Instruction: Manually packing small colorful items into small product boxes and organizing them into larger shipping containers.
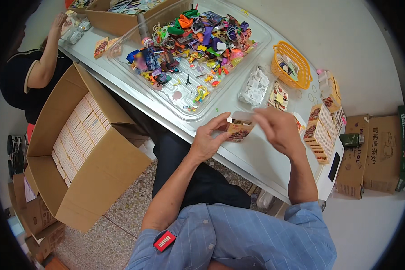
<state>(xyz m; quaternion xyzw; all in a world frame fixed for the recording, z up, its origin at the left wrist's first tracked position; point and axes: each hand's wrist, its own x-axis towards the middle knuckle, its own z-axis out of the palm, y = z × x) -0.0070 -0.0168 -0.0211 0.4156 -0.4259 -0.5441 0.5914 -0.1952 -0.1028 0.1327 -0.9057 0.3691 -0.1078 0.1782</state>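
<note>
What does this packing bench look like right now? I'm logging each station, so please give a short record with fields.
left hand: holds a small printed box over the table edge
right hand: at the box's open top, fingers pinched together
clear tray: holds a heap of small colourful toys
orange basket: right of the tray
stacked small boxes: right of the hands
large carton: on the floor at left, filled with rows of boxes
other person: far left, arm raised

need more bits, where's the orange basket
In the head view, the orange basket sits on the table's far right, beside the clear tray of colourful pieces.
</note>
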